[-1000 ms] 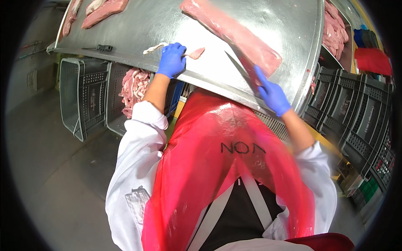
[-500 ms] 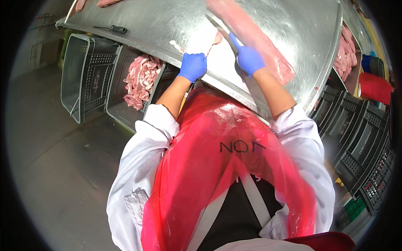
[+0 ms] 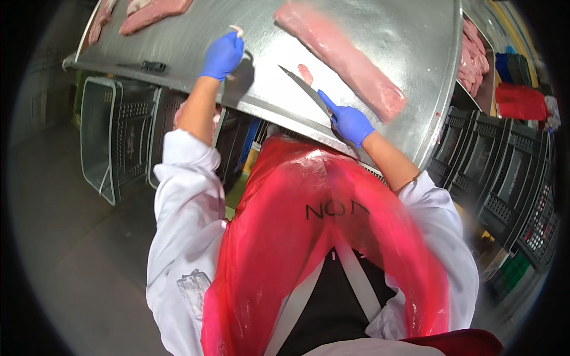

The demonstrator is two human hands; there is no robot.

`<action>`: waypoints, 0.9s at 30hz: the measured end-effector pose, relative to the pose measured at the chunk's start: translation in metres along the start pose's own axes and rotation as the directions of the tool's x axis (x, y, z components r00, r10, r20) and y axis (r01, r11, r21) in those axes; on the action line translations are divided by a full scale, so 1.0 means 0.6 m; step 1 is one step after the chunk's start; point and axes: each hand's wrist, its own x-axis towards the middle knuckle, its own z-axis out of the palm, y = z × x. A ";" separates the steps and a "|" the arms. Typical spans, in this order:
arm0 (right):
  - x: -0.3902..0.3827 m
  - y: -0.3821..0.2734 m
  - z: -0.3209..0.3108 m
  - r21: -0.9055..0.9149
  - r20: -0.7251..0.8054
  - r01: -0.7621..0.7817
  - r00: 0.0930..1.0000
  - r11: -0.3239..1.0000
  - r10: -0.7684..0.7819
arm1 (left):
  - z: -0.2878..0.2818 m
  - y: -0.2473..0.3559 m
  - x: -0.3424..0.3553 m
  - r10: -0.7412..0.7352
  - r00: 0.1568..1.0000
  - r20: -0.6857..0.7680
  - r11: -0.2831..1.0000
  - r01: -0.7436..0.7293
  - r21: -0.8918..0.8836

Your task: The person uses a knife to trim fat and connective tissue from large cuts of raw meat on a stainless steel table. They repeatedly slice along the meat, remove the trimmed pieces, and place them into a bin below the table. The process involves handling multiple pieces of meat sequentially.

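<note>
We stand at a steel table [image 3: 409, 47], its near edge running aslant before us. Our red apron [image 3: 279, 202] hangs in front, with white sleeves [image 3: 184, 219] on either side. Below the table, grey crates [image 3: 98, 139] stand at the left, and a stack of dark crates [image 3: 493, 166] stands at the right. The loin [image 3: 338, 58], a long pink length of meat, lies aslant on the table, beyond our right hand [image 3: 351, 121] and apart from it. Other cuts [image 3: 154, 16] lie at the table's far left. Past its right edge, we see a red cloth [image 3: 522, 102]. Our gloved left hand [image 3: 222, 57] is closed in a fist over the table, left of the loin. Our gloved right hand is wrapped round the knife [image 3: 304, 86], forefinger stretched along it, the blade pointing up and left. A black handle [image 3: 153, 66] lies near the table's left front edge. The left fist grips a pale strip [image 3: 237, 29], whose end pokes out at the top. A small pink scrap [image 3: 305, 73] lies between the blade and the loin.
</note>
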 end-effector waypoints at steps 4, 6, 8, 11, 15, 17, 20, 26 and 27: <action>-0.059 0.053 0.000 0.205 -0.128 0.028 0.992 0.978 -0.001 | -0.153 0.178 0.052 0.492 0.853 -0.173 0.816 -0.521 -0.250; -0.103 0.084 0.019 0.303 -0.246 0.021 0.968 0.953 0.057 | -0.218 0.297 0.057 0.667 0.724 -0.175 0.685 -0.688 -0.240; -0.140 0.099 0.027 0.395 -0.375 0.057 0.921 0.917 0.104 | -0.242 0.422 0.055 0.753 0.607 -0.256 0.523 -0.787 -0.328; -0.194 0.105 0.016 0.576 -0.265 -0.101 0.916 0.811 0.302 | -0.203 0.615 0.056 0.821 0.505 -0.266 0.267 -0.751 -0.604; -0.219 0.119 0.027 0.672 -0.242 -0.139 0.887 0.727 0.393 | -0.081 0.816 0.015 0.914 0.396 -0.085 0.168 -0.561 -0.811; -0.232 0.124 0.040 0.719 -0.298 -0.071 0.867 0.691 0.399 | 0.060 0.799 0.002 0.883 0.408 -0.234 0.213 -0.791 -0.574; -0.287 0.164 0.083 0.802 -0.327 -0.071 0.779 0.594 0.535 | 0.149 0.630 -0.035 0.861 0.474 0.184 0.496 -0.703 -0.510; -0.356 0.196 0.109 0.944 -0.265 0.032 0.670 0.329 0.693 | 0.181 0.155 -0.107 0.685 0.698 0.209 0.724 -0.685 -0.081; -0.348 0.200 0.104 0.948 -0.276 0.074 0.670 0.308 0.689 | 0.183 0.105 -0.097 0.588 0.770 0.248 0.801 -0.597 -0.048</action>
